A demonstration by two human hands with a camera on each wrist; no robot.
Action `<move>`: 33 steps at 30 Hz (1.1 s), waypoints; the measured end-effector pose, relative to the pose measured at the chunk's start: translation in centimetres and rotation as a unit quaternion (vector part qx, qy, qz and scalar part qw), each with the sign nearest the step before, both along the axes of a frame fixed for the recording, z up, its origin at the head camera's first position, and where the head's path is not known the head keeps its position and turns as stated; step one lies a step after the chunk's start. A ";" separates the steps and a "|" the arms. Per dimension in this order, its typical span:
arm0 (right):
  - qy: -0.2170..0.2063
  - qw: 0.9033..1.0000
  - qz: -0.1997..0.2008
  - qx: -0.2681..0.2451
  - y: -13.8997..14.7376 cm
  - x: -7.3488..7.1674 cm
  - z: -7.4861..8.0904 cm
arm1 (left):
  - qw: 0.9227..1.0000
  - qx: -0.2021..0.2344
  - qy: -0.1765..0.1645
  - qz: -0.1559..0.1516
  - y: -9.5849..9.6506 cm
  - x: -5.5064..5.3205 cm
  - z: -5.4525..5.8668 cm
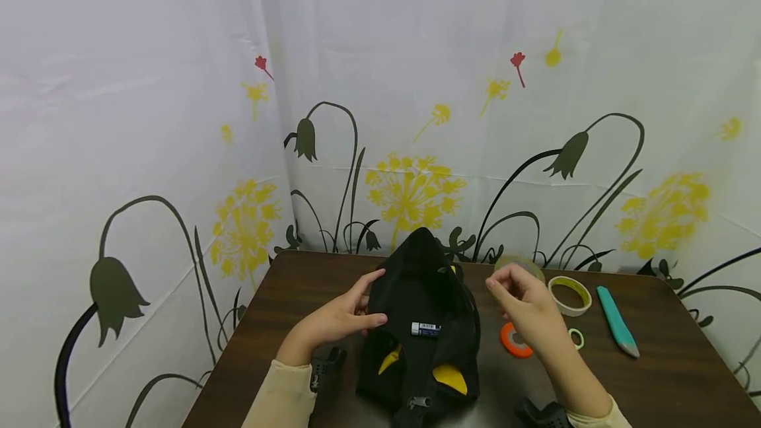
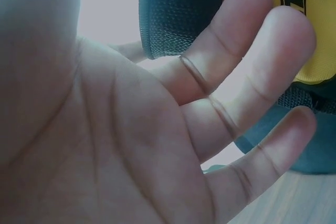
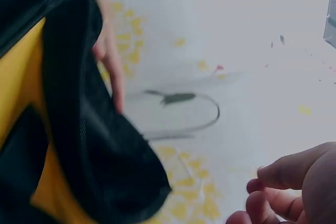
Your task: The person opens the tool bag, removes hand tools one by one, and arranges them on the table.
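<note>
A black and yellow fabric bag (image 1: pixel 404 368) stands on the table with its mouth gaping towards me. Inside the dark opening shows a small white and blue labelled tube (image 1: pixel 425 329). My left hand (image 1: pixel 340 314) is at the bag's left rim, thumb and index finger spread apart against the black cloth. In the left wrist view its other fingers (image 2: pixel 262 72) extend loosely beside the yellow panel (image 2: pixel 310 35). My right hand (image 1: pixel 529 302) hovers right of the bag, fingers loosely bent and thumb near the index fingertip. Nothing shows between these fingers in the right wrist view.
Right of the bag lie a whitish tape roll (image 1: pixel 569 296), an orange ring-shaped roll (image 1: pixel 514 341), a small pale green ring (image 1: pixel 576 339) and a teal cutter (image 1: pixel 618 322). Another roll (image 1: pixel 508 261) is partly behind my right hand. A flower-patterned curtain (image 1: pixel 416 84) hangs behind the table.
</note>
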State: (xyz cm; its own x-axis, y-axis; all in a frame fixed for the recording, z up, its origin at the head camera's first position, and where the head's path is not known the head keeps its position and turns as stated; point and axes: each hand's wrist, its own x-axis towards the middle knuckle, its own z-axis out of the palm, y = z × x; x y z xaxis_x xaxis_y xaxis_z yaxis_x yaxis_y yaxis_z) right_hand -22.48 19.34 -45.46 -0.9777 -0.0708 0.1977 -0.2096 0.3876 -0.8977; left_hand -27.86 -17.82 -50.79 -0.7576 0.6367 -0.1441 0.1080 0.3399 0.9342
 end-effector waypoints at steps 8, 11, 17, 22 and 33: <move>-0.101 0.987 0.123 -0.020 -3.9 -3.1 1.3 | 1.000 0.009 -0.001 0.007 0.1 0.0 -0.3; -0.130 0.978 0.165 0.015 -5.5 -4.0 1.8 | 1.000 0.008 -0.007 0.002 -0.1 0.1 -0.4; -0.159 0.963 0.203 0.079 -8.2 -5.7 2.2 | 1.000 0.006 -0.007 0.004 -0.2 0.1 -0.2; -0.200 0.948 0.207 0.133 -9.6 -7.4 1.9 | 1.000 0.007 -0.010 -0.001 -0.2 0.0 -0.2; -0.222 0.911 0.191 0.290 -12.4 -10.8 -0.4 | 1.000 0.013 -0.008 -0.003 -0.1 0.0 0.3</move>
State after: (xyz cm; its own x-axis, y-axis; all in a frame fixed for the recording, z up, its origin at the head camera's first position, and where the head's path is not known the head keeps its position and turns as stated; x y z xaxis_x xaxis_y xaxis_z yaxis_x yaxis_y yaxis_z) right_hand -33.28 6.97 -45.87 -0.8340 -0.3896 -0.3908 -0.0949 0.7989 -0.5939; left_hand -27.81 -17.88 -50.44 -0.7509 0.6455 -0.1393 0.0953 0.3146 0.9444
